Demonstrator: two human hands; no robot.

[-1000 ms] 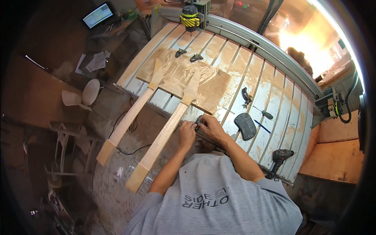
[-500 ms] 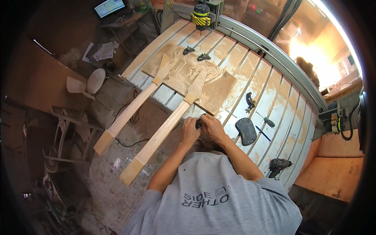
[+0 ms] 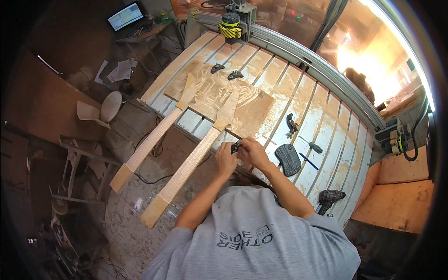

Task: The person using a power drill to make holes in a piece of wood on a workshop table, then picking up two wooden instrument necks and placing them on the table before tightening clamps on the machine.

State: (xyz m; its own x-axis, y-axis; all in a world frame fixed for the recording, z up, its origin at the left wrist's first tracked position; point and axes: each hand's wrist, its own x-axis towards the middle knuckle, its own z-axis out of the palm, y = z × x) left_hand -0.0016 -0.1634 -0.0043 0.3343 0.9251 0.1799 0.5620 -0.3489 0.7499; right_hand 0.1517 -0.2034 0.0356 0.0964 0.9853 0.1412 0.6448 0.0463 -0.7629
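Both hands meet at the table's front edge around a small black clamp-like piece (image 3: 235, 148). My left hand (image 3: 227, 158) is closed about its left side, and my right hand (image 3: 252, 153) has its bent fingers on the other side; fingers hide much of the piece. Just left of my hands lies a pale wooden guitar neck (image 3: 186, 170), its head end on a carved board (image 3: 257, 114) and its other end jutting past the table. A second guitar neck (image 3: 156, 138) lies alongside it, farther left.
The slotted table (image 3: 322, 116) bears sawdust, two black clamps (image 3: 235, 75) behind the necks and another clamp (image 3: 291, 124). To my right are a small black keyboard (image 3: 288, 159), blue pen (image 3: 309, 162), green screwdriver (image 3: 316, 147) and cordless drill (image 3: 330, 199). A router spindle (image 3: 230, 27) hangs at the back.
The view has shifted slightly. My fingers have moved a little on the black piece, and more of it shows between my hands. The necks and tools lie as before.
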